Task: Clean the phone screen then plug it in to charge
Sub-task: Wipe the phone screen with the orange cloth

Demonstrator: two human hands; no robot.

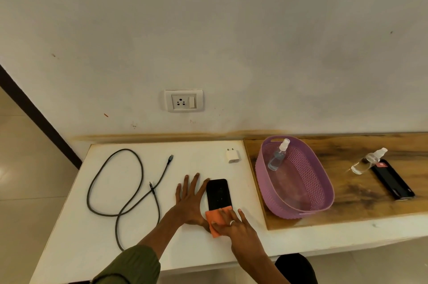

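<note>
Stage: you were wiping the phone [218,193], which lay flat on the white table [129,232], near centre.
Right hand [234,223]: your flat fingers pressed the orange cloth [214,218] on the phone's near end.
Left hand [191,198]: spread flat, released, bracing the phone's left edge.
Left to do: cable [120,181] and adapter [232,155] lay apart, the socket [183,101] unused.
Basket [298,205]: it held one spray bottle [278,156].

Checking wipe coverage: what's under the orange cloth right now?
The orange cloth covers the near end of the phone, pressed flat by the right hand. The screen's far part shows bare. Whatever lies beneath the cloth's near half is hidden.
</note>
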